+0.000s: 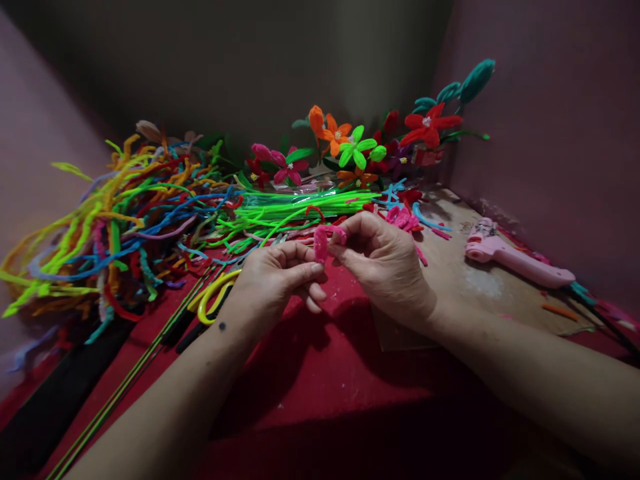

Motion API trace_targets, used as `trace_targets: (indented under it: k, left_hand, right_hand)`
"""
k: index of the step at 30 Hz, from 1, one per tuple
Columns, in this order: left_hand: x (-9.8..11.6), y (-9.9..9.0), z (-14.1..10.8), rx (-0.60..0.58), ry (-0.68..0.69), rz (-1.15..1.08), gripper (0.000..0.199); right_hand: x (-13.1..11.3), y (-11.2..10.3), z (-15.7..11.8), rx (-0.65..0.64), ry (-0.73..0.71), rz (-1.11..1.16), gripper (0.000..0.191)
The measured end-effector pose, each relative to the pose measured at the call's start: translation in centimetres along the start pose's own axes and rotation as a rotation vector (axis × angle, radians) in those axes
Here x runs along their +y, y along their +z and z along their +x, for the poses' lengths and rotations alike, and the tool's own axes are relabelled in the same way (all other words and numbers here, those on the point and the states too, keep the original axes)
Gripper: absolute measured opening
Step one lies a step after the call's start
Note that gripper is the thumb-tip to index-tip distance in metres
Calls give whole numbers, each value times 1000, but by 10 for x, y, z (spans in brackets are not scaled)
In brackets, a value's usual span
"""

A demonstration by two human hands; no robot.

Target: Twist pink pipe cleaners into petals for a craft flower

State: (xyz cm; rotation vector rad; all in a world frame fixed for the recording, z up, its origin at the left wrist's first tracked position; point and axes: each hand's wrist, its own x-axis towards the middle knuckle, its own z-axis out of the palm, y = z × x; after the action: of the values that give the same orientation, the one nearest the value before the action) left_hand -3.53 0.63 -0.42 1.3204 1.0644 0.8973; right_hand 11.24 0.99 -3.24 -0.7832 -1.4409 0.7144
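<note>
A short, bent pink fuzzy stem piece (321,243) is held between both hands above the red tabletop (320,373). My left hand (280,280) pinches its lower left part between thumb and fingertips. At the right end of the piece, my right hand (387,267) closes its thumb and index finger. More pink fuzzy pieces (401,219) lie just behind my right hand. Yellow-handled scissors (213,300) rest beside my left wrist, partly hidden by it.
A large tangle of colourful fuzzy stems (115,233) fills the left. Green stems (305,203) and fuzzy flowers (357,147) stand behind the hands. A pink glue gun (520,260) lies on cardboard (465,300) at right. Long thin green sticks (135,370) run along the left.
</note>
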Motion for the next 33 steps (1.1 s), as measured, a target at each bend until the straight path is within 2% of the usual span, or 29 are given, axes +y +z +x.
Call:
trace_targets:
  k: [5, 7, 11, 13, 17, 23, 28, 33]
  left_hand:
    - [1, 0, -1, -14, 17, -11, 7]
    - [0, -1, -1, -27, 35, -20, 7]
    - [-2, -3, 1, -46, 46, -12, 8]
    - [-3, -2, 1, -32, 26, 1, 8]
    - [-2, 1, 1, 23, -4, 29, 10]
    - [0, 0, -1, 25, 35, 22, 9]
    - [1, -4, -1, -3, 26, 34, 8]
    - [-2, -3, -1, -5, 24, 0, 9]
  right_hand:
    - [-4, 0, 2, 1, 72, 45, 9]
    - [-6, -1, 4, -34, 176, 123, 10]
    - [-3, -4, 7, -201, 430, 256, 9]
    - [0, -5, 8, -244, 490, 251, 10]
    - [5, -4, 8, -258, 521, 284, 4]
    - [3, -3, 8, -323, 569, 388, 4]
    - [-1, -4, 8, -357, 525, 355, 6]
    - [-2, -2, 8, -346, 546, 323, 7]
